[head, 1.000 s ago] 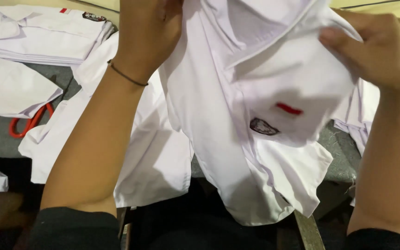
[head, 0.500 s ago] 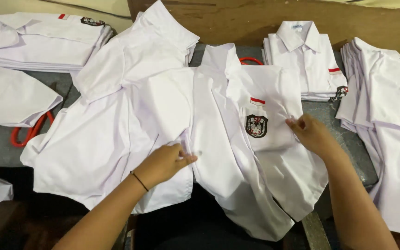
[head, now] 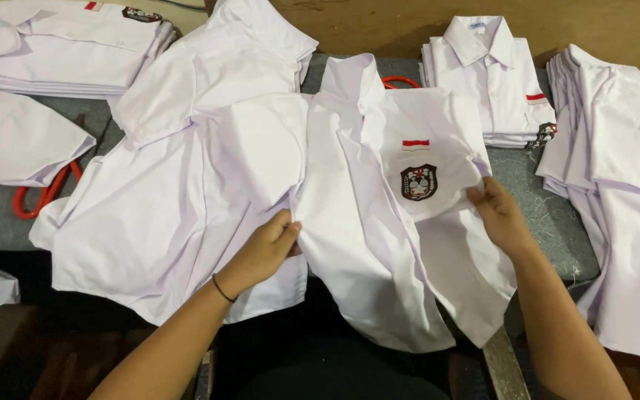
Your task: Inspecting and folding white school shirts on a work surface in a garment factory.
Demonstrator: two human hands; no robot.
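1. I see the white shirt (head: 364, 222) lying spread in the middle of the grey table (head: 535, 192), collar away from me, its hem hanging over the near edge.
2. Its chest pocket carries a dark shield badge (head: 418, 182) with a small red-and-white strip (head: 415, 144) just above.
3. My left hand (head: 264, 250) pinches the shirt's left edge, fingers closed on the cloth.
4. My right hand (head: 499, 215) grips the cloth just right of the pocket, thumb on top, fingers curled under the fabric.
5. A thin dark band (head: 222, 289) sits on my left wrist.
6. Another open white shirt (head: 179, 200) lies to the left, partly under the one I hold.
7. A folded stack of shirts (head: 494, 81) sits at the far right, another stack (head: 61, 44) at the far left.
8. Loose shirts (head: 624, 185) are piled along the right side.
9. Orange-handled scissors (head: 42, 194) peek out at the left.
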